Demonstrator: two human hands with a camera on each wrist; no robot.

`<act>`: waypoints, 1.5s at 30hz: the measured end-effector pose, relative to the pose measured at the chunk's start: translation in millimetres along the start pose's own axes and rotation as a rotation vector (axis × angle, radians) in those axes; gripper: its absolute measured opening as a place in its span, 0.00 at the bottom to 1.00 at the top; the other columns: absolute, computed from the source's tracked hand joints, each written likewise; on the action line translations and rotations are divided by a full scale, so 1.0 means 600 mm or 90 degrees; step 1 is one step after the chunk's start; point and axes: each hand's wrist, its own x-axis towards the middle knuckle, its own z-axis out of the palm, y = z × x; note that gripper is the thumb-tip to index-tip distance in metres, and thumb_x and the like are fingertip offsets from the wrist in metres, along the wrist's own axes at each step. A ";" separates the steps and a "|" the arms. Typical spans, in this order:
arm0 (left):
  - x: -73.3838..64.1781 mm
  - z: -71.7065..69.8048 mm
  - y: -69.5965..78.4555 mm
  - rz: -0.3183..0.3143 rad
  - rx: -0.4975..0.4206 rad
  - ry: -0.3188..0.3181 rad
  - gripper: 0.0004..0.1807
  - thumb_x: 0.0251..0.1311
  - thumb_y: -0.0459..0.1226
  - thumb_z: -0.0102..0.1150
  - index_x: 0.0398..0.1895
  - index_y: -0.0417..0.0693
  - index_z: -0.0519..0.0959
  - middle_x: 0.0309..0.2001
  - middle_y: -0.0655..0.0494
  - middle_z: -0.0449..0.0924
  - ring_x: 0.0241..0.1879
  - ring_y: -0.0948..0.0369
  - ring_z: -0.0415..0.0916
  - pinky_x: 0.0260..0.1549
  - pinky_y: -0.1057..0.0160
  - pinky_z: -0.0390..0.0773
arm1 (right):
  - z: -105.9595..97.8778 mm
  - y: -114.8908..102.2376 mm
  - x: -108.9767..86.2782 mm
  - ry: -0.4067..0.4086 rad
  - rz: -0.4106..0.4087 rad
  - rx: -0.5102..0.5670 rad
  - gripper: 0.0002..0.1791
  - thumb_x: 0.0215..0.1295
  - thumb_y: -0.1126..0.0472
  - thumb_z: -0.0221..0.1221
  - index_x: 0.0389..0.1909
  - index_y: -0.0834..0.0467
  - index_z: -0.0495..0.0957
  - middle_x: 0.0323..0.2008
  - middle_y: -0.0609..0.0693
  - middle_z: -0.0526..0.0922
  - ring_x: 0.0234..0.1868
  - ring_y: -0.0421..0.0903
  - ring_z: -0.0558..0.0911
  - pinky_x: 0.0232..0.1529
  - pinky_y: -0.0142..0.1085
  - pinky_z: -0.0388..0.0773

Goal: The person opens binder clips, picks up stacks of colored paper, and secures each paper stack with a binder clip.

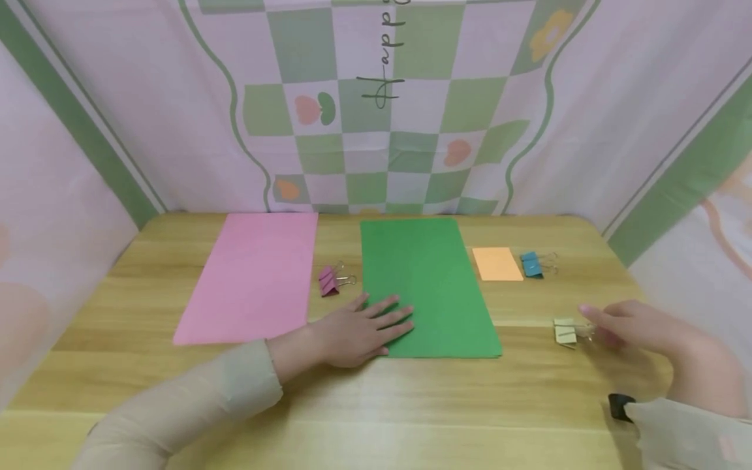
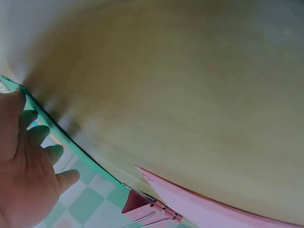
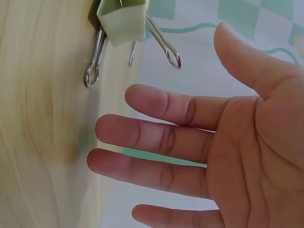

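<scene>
My left hand (image 1: pixel 364 331) lies with spread fingers over the lower left corner of a stack of green paper (image 1: pixel 425 281). In the left wrist view its fingertips are at the green edge. On the right, my right hand (image 1: pixel 634 326) is beside a pale yellow binder clip (image 1: pixel 565 331), near its wire handles. The right wrist view shows the fingers (image 3: pixel 147 133) loosely extended and the palm bare, with the pale clip (image 3: pixel 122 21) just beyond the fingertips. A pink binder clip (image 1: pixel 329 282) sits left of the green stack.
Pink paper (image 1: pixel 252 281) lies at the left of the wooden table (image 1: pixel 352 411). An orange sticky-note pad (image 1: pixel 497 264) and a blue binder clip (image 1: pixel 532 266) are right of the green stack. A patterned cloth (image 1: pixel 364 143) hangs behind the table's back edge.
</scene>
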 end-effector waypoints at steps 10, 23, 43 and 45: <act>0.004 -0.002 0.003 -0.006 -0.008 -0.020 0.32 0.79 0.53 0.29 0.81 0.59 0.40 0.81 0.58 0.36 0.80 0.52 0.37 0.74 0.41 0.57 | 0.001 -0.014 0.005 -0.017 -0.017 -0.021 0.29 0.79 0.43 0.40 0.22 0.57 0.72 0.23 0.46 0.72 0.27 0.41 0.69 0.31 0.32 0.65; 0.002 -0.005 0.005 -0.002 -0.030 -0.041 0.32 0.79 0.52 0.28 0.81 0.58 0.39 0.82 0.57 0.34 0.80 0.51 0.35 0.74 0.46 0.60 | 0.011 -0.014 0.003 -0.045 -0.022 0.009 0.30 0.75 0.47 0.51 0.15 0.62 0.71 0.15 0.41 0.67 0.20 0.36 0.65 0.25 0.29 0.62; 0.002 -0.007 0.007 -0.009 -0.055 -0.057 0.32 0.79 0.51 0.29 0.81 0.57 0.39 0.82 0.57 0.33 0.80 0.51 0.33 0.75 0.48 0.58 | 0.024 -0.011 0.016 -0.049 -0.077 0.057 0.23 0.77 0.62 0.47 0.19 0.65 0.74 0.18 0.44 0.71 0.20 0.36 0.69 0.25 0.28 0.66; 0.002 -0.006 0.007 -0.008 -0.056 -0.054 0.32 0.79 0.51 0.29 0.81 0.58 0.39 0.82 0.57 0.33 0.80 0.51 0.33 0.75 0.48 0.58 | 0.025 -0.011 0.016 -0.039 -0.090 0.050 0.23 0.77 0.63 0.46 0.18 0.64 0.71 0.17 0.43 0.68 0.19 0.35 0.66 0.25 0.28 0.63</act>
